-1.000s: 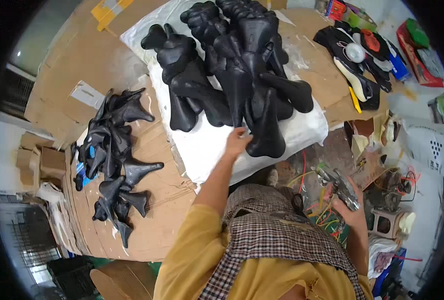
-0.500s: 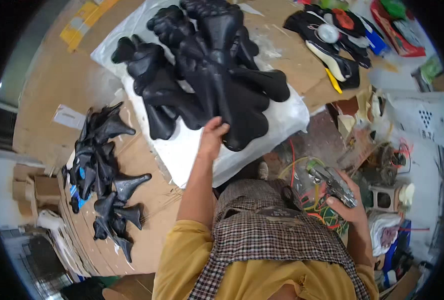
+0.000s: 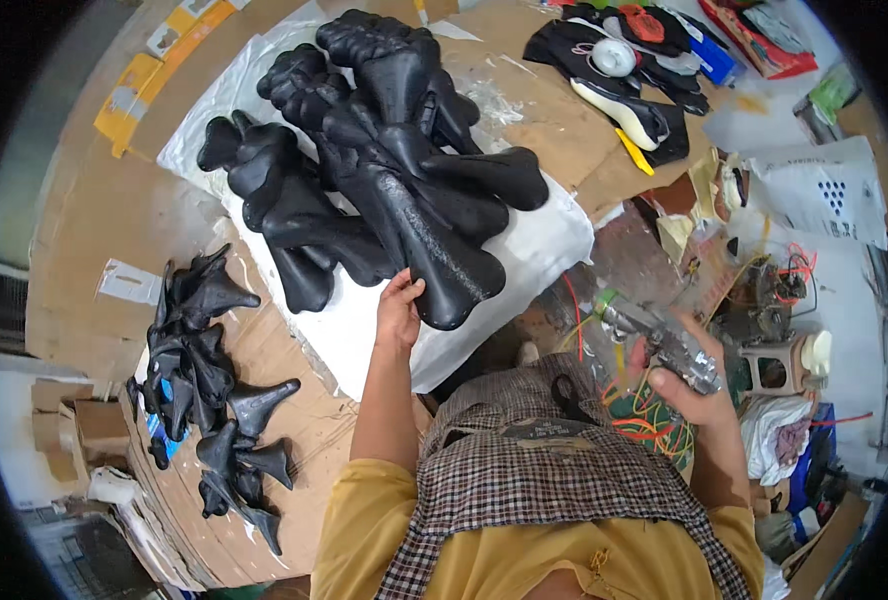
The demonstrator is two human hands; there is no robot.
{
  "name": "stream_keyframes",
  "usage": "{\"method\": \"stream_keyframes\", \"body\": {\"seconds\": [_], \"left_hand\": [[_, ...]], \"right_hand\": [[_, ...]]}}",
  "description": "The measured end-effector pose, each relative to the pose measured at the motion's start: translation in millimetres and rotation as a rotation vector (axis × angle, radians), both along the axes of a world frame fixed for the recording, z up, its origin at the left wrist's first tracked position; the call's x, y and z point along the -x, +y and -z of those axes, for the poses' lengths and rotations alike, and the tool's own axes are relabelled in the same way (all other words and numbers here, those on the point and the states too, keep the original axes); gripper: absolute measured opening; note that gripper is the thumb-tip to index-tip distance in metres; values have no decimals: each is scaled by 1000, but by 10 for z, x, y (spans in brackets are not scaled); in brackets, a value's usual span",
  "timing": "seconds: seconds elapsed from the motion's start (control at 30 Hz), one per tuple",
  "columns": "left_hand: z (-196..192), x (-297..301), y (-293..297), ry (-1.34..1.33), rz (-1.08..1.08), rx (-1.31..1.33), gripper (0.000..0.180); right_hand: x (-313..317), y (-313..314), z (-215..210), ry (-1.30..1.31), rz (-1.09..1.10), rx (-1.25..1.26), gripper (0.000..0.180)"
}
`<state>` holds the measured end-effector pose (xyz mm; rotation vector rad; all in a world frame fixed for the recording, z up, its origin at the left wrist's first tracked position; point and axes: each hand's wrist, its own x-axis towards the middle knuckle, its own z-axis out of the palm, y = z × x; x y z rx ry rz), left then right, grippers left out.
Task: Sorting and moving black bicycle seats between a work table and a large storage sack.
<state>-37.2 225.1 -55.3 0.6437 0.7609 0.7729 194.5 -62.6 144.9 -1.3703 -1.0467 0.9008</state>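
Note:
My left hand [image 3: 398,312] pinches the near, knobbed end of a long black bone-shaped piece [image 3: 442,262], fingers closed on its rim. A pale speckled strip runs along the top of that piece. Other glossy black bone-shaped pieces [image 3: 282,190] lie heaped beside and beyond it, on a white sheet-covered pad [image 3: 554,240]. On the right, apart from the heap, my right hand [image 3: 689,385] is wrapped round a silver hand-held tool [image 3: 664,345] with a green part at its far end. Its exact kind I cannot make out.
Smaller black bone-shaped pieces [image 3: 219,375] lie on cardboard [image 3: 314,440] at the left. A black bundle with a white disc [image 3: 614,58] rests at the far right. Tangled coloured hoses [image 3: 654,430] hang below the tool, near a beige frame-like object [image 3: 769,368].
The held piece has turned, and its speckled strip now shows. The whole bench scene has shifted a little left and down in view. The tool's far end has swung slightly left and up.

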Motion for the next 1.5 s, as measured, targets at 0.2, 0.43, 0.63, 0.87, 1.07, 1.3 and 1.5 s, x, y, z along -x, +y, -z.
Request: {"method": "stream_keyframes", "body": {"seconds": [0.2, 0.43, 0.63, 0.87, 1.07, 1.3, 1.5], "left_hand": [[-107, 1251, 488, -342, -393, -262, 30], [-412, 2707, 825, 149, -1088, 3, 46], [-56, 3519, 1659, 519, -1211, 64, 33], [261, 4670, 3479, 1167, -1139, -258, 24], [662, 4899, 4688, 1539, -834, -394, 28], [1304, 5213, 5286, 1743, -602, -592, 28], [896, 5239, 5080, 1879, -395, -670, 24]], "right_hand": [[-147, 26, 358, 237, 77, 285, 63], [7, 842, 631, 113, -113, 322, 55], [396, 1825, 799, -155, -308, 353, 55], [488, 2157, 1331, -76, -209, 688, 57], [476, 2357, 1452, 88, 42, 819, 46], [382, 1969, 1725, -6, 143, 1120, 40], [239, 1705, 1914, -178, 111, 1143, 51]]}}
